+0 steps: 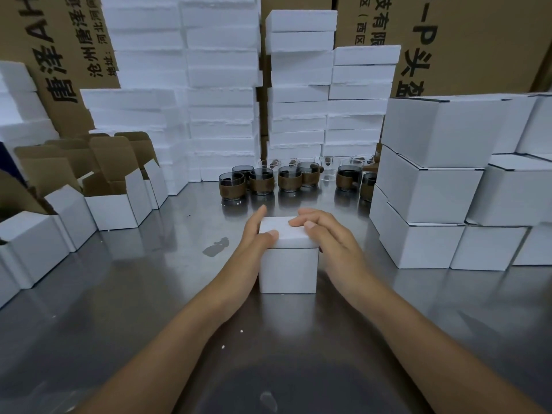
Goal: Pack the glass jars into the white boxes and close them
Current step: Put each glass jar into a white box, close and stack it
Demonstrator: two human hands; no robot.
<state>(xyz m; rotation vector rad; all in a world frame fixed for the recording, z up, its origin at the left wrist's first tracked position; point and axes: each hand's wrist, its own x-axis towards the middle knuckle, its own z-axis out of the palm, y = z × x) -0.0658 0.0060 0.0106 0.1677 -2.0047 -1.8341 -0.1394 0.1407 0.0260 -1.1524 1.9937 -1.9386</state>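
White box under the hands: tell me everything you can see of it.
The white box is a cube-like carton, plain matte white, cardboard by the look, with no print showing. It stands upright on the shiny metal table, centre front. Its top is down and looks closed. The left hand presses its left top edge, thumb on top; the right hand lies flat-fingered on the top's right side.

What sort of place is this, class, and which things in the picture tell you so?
Probably a packing station in a warehouse or small factory: stacked closed white boxes on a steel table, glass jars awaiting packing, printed cardboard cartons behind.
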